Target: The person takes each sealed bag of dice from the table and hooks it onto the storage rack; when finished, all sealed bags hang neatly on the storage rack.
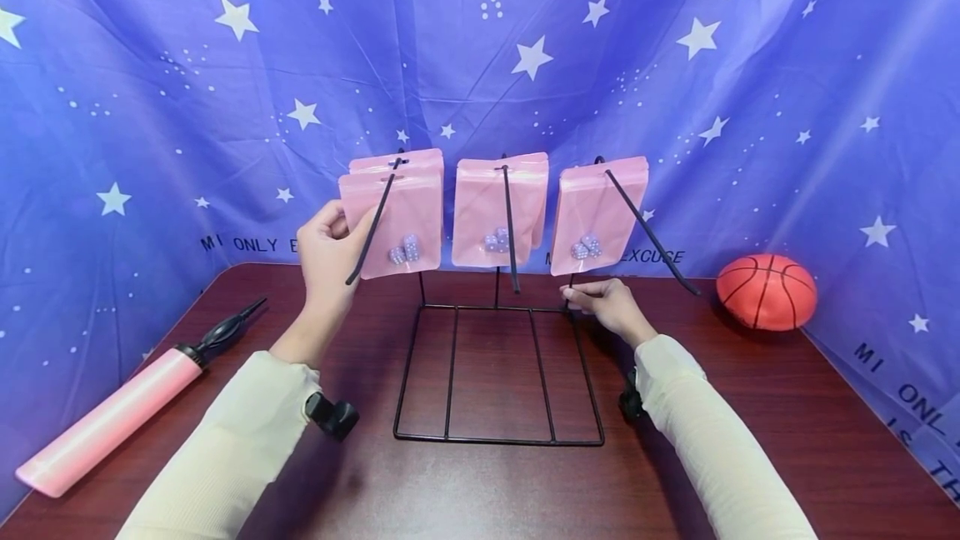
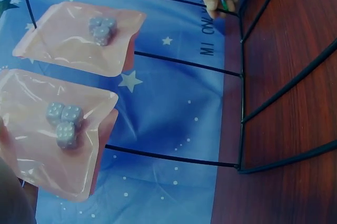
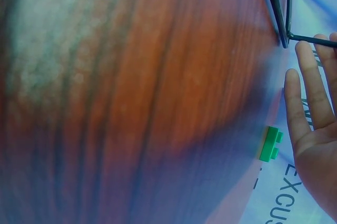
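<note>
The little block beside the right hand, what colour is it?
Green; the block shows best in the right wrist view.

I'm at a staged recording corner, not a real shop: a starry blue backdrop cloth [image 1: 480,48] hangs around my dark wooden table [image 1: 750,407], where a black wire display rack [image 1: 498,373] carries pink pouches of dice [image 1: 498,211] like merchandise.

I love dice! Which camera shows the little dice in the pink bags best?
The left wrist view: the dice look big, with visible dots. The head view shows them tiny inside the pink bags. The right wrist view shows none.
</note>
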### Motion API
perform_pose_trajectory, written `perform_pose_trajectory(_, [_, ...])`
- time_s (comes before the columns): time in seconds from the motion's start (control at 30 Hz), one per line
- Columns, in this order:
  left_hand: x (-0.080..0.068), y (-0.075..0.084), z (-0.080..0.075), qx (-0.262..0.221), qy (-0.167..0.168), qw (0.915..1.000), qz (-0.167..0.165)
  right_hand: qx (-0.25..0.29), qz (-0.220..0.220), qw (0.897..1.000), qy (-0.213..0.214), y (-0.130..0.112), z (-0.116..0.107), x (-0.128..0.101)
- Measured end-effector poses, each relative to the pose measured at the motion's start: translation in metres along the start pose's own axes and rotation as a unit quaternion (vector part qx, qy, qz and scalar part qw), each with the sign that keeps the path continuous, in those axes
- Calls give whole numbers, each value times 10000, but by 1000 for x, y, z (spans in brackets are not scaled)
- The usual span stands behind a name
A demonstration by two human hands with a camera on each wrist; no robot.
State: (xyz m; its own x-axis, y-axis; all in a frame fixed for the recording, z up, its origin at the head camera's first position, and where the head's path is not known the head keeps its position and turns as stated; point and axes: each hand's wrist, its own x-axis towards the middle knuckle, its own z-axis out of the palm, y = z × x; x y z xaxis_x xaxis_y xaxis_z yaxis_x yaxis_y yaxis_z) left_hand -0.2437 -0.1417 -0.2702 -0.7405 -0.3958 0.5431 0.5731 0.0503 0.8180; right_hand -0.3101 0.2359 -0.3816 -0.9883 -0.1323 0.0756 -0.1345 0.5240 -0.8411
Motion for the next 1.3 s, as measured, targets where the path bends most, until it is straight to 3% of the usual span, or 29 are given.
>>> perform_pose_trajectory(0.33, [9,-7,8,910,793,9919,396,-31,-67,10000,-34,0,0,0])
perform_pose_trajectory(1.3, [20,-16,21,2148,1581,9637,-124,23,-36,10000,17,1,0,0])
